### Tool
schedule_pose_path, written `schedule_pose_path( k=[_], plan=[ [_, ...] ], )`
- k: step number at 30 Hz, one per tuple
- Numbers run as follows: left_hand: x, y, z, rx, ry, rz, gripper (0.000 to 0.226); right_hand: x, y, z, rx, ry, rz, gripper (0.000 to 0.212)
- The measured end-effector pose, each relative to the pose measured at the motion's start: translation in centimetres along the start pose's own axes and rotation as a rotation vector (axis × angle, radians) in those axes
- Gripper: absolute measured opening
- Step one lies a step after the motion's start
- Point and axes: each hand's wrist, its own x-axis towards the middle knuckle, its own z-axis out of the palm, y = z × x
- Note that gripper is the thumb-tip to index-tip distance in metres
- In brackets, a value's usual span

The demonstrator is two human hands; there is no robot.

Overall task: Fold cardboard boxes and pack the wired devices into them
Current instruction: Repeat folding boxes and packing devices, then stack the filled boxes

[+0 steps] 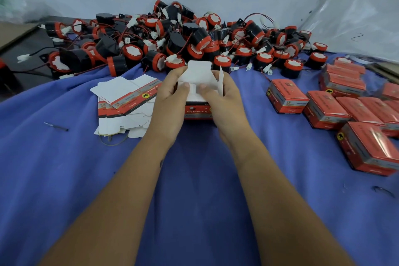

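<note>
On the blue cloth of the table near us, we hold one box between our two hands. Our left hand and right hand grip its sides and both thumbs press the white flaps inward, we think to close one end before a device goes in. Just left of the left hand lies the stack of flat boxes, easy to reach. At the right stand the finished boxes. Behind the hands, well apart, the pile of wired devices waits
</note>
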Motion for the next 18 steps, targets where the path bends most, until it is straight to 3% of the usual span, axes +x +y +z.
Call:
schedule_pose_path(
  k=[6,9,12,18],
  plan=[
    [0.09,0.31,0.08,-0.022,0.024,-0.012,0.053,0.09,-0.54,-0.4,0.398,-0.052,0.168,0.043],
    [0.31,0.2,0.16,-0.045,0.039,-0.027,0.052,0.26,-0.28,-0.73,0.332,-0.103,0.123,0.032],
    [0.33,0.08,0.12,-0.08,0.053,-0.017,0.048,0.35,-0.23,-0.61,0.264,-0.137,0.083,0.038],
    [0.12,-0.04,-0.21,-0.1,0.015,0.03,0.044,0.1,-0.28,-0.4,0.205,-0.023,0.052,0.024]
  ],
)
